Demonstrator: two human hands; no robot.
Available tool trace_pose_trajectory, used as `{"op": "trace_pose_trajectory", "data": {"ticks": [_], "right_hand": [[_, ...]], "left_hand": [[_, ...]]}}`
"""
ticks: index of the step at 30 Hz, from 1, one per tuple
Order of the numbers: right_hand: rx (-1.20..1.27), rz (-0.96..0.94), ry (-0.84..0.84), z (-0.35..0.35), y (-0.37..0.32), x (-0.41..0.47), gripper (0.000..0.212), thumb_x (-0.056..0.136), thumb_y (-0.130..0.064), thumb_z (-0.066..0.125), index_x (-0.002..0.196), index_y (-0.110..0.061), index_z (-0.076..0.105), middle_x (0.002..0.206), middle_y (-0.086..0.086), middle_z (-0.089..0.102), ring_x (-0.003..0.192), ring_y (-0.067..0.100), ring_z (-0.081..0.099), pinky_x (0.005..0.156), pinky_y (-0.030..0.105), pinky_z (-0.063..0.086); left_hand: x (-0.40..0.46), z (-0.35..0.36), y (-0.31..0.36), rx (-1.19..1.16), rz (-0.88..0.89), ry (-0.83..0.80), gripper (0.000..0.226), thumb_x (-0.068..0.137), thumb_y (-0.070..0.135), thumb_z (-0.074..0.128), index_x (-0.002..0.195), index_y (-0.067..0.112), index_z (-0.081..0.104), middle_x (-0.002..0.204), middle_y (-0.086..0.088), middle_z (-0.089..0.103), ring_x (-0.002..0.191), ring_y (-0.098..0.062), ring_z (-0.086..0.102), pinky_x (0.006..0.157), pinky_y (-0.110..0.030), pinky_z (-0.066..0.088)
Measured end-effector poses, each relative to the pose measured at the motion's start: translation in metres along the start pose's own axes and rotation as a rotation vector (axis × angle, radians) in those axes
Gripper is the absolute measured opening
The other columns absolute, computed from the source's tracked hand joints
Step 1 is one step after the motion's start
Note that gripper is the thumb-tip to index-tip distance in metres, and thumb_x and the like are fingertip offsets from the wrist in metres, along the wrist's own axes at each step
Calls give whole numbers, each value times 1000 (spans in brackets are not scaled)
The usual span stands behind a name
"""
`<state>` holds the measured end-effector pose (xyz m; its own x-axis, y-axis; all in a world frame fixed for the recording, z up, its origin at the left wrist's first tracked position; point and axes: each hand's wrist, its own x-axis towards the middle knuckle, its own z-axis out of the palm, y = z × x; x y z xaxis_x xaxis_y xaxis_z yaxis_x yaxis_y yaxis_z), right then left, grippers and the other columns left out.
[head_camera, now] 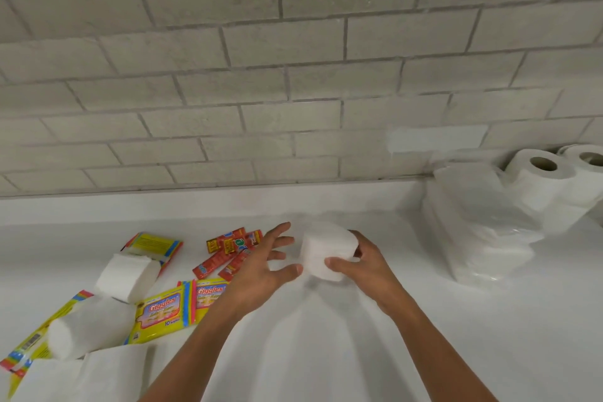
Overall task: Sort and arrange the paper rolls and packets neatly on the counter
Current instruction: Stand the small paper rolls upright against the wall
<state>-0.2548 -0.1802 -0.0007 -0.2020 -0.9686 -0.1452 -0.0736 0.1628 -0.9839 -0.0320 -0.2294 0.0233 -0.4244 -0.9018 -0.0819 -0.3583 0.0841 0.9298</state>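
White counter (326,352) under grey brick: the right hand (365,263) pinches a compact white paper roll (324,250) by its near end, probably light and squashy, left hand (261,266) spread just beside.

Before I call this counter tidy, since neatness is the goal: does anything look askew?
Yes. On the left, two paper rolls lie tipped on their sides over yellow wipe packets that point different ways. The red sachets sit in a crisscrossed heap. The right hand grips another roll, unplaced.
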Motion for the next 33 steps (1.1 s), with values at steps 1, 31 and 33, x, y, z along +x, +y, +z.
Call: {"op": "trace_pose_trajectory", "data": {"ticks": [1,31,33], "right_hand": [[-24,9,54,-5,1,6,52,75,-17,84,121,-28,61,110,-7,70,103,11,65,71,17,53],[-349,103,430,-80,49,127,85,69,-24,84,139,-12,36,135,12,44,119,31,49,84,32,42],[-348,115,423,-79,50,120,95,70,-23,85,146,-12,29,141,15,38,122,32,45,89,35,42]], "left_hand": [[2,0,-2,8,-14,23,70,84,30,77,138,53,40,128,22,57,115,-3,56,88,-26,54],[21,1,-53,122,-235,157,44,92,18,67,132,33,54,120,7,63,103,-13,66,78,-24,51],[18,-2,-50,148,-225,171,44,92,19,68,132,29,54,121,7,63,106,-14,64,84,-30,53]]}}
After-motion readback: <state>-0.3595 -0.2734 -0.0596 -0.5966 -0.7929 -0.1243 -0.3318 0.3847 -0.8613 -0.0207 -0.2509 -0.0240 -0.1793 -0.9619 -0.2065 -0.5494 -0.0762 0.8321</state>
